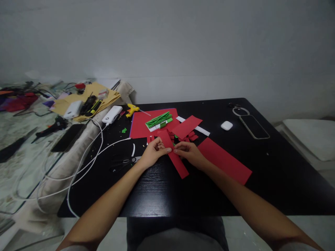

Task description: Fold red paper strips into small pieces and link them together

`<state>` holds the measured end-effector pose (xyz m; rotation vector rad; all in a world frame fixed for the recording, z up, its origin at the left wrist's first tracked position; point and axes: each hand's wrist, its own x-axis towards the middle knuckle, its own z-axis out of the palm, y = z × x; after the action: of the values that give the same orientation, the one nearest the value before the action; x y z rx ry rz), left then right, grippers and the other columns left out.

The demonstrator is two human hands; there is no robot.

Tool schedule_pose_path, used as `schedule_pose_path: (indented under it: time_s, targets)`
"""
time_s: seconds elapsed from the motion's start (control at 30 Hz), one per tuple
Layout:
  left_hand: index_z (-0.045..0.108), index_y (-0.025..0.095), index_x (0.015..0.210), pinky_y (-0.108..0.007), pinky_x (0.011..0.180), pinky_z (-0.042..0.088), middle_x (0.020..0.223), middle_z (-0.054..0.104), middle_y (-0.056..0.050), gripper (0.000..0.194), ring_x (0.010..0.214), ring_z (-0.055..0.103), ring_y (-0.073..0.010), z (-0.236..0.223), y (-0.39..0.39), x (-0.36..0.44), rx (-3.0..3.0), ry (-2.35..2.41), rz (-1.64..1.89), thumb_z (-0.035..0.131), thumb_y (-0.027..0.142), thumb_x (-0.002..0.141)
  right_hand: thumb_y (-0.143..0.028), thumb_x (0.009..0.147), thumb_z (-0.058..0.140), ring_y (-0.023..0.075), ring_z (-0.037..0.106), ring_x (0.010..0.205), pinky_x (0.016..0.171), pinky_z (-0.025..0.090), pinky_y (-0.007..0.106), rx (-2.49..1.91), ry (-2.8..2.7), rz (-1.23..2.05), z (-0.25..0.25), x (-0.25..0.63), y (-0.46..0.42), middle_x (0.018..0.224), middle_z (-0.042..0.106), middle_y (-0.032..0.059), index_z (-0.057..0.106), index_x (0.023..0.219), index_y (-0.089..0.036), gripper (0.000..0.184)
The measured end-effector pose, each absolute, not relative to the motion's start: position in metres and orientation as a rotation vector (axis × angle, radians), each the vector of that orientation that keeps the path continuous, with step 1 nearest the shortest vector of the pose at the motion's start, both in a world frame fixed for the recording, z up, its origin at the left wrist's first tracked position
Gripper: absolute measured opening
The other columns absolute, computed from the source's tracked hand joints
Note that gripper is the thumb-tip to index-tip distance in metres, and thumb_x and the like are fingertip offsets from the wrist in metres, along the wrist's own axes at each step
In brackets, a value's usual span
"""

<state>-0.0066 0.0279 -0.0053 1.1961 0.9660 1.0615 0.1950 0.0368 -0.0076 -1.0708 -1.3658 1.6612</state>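
A long red paper strip [179, 166] slants between my two hands over the front middle of the black table. My left hand [155, 152] pinches the strip's left edge between thumb and fingers. On the opposite edge, my right hand [188, 153] is closed with thumb and fingertips at the paper. Just beyond lie small folded red paper pieces [193, 136] and another red paper rectangle [187, 127]. A folded green paper piece [159, 120] rests on a red sheet [137, 125] behind them. Right of my right hand is a larger red paper sheet [225, 160].
Scissors [134, 159] lie left of my left hand, partly hidden by it. A yellow glue gun [132, 110], a white power bank [112, 115] and white cables [99, 146] are farther left. A white earbud case [226, 125] and a phone [253, 126] sit at right.
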Motion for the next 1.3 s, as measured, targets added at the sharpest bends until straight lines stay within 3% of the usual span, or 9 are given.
schedule_pose_path:
  time_s: [0.2, 0.47, 0.7, 0.9, 1.03, 1.3]
  targets:
    - [0.068, 0.014, 0.094, -0.025, 0.065, 0.049, 0.078, 0.069, -0.001, 0.037, 0.066, 0.061, -0.0124, -0.002, 0.024, -0.004, 1.307, 1.032, 1.018, 0.084, 0.037, 0.070, -0.040, 0.069, 0.082, 0.0120, 0.061, 0.064, 0.056, 0.048, 0.023, -1.078, -1.311, 1.660, -0.011, 0.195, 0.038, 0.074, 0.070, -0.0004, 0.072, 0.085, -0.018, 0.029]
    - [0.066, 0.016, 0.092, -0.026, 0.070, 0.050, 0.089, 0.068, -0.004, 0.027, 0.076, 0.063, -0.0155, 0.000, 0.021, -0.007, 1.721, 1.196, 0.974, 0.076, 0.039, 0.080, -0.036, 0.072, 0.081, 0.0133, 0.067, 0.071, 0.060, 0.053, 0.023, -1.040, -1.265, 1.653, -0.011, 0.196, 0.038, 0.081, 0.073, 0.0007, 0.071, 0.091, -0.018, 0.028]
    - [0.060, 0.018, 0.088, -0.031, 0.084, 0.050, 0.100, 0.067, -0.007, 0.007, 0.094, 0.063, -0.0180, 0.005, 0.020, -0.009, 2.118, 1.045, 1.058, 0.067, 0.018, 0.086, -0.032, 0.074, 0.078, 0.0168, 0.070, 0.076, 0.067, 0.059, 0.030, -0.991, -1.283, 1.663, -0.016, 0.195, 0.038, 0.082, 0.073, 0.0014, 0.070, 0.091, -0.019, 0.023]
    - [0.058, 0.019, 0.095, -0.031, 0.089, 0.050, 0.108, 0.064, -0.009, 0.018, 0.102, 0.063, -0.0175, 0.003, 0.017, -0.012, 2.298, 0.982, 1.020, 0.057, 0.003, 0.086, -0.017, 0.078, 0.067, 0.0161, 0.067, 0.078, 0.069, 0.058, 0.029, -0.900, -1.675, 1.375, -0.010, 0.200, 0.036, 0.088, 0.068, 0.0028, 0.066, 0.101, -0.020, 0.023]
    - [0.059, 0.020, 0.098, -0.031, 0.092, 0.051, 0.111, 0.062, -0.008, 0.026, 0.107, 0.062, -0.0175, 0.002, 0.015, -0.012, 2.347, 0.994, 0.962, 0.053, -0.002, 0.084, -0.010, 0.078, 0.065, 0.0194, 0.062, 0.099, 0.073, 0.057, 0.029, -0.728, -1.964, 1.095, 0.002, 0.204, 0.033, 0.113, 0.057, 0.0084, 0.066, 0.101, -0.021, 0.025]
    - [0.058, 0.019, 0.097, -0.030, 0.089, 0.051, 0.110, 0.062, -0.009, 0.021, 0.104, 0.063, -0.0173, 0.006, 0.013, -0.013, 2.320, 0.985, 0.900, 0.054, 0.001, 0.086, -0.012, 0.085, 0.065, 0.0195, 0.059, 0.099, 0.079, 0.056, 0.032, -0.628, -2.125, 1.013, 0.006, 0.207, 0.034, 0.114, 0.053, 0.0081, 0.065, 0.104, -0.023, 0.022]
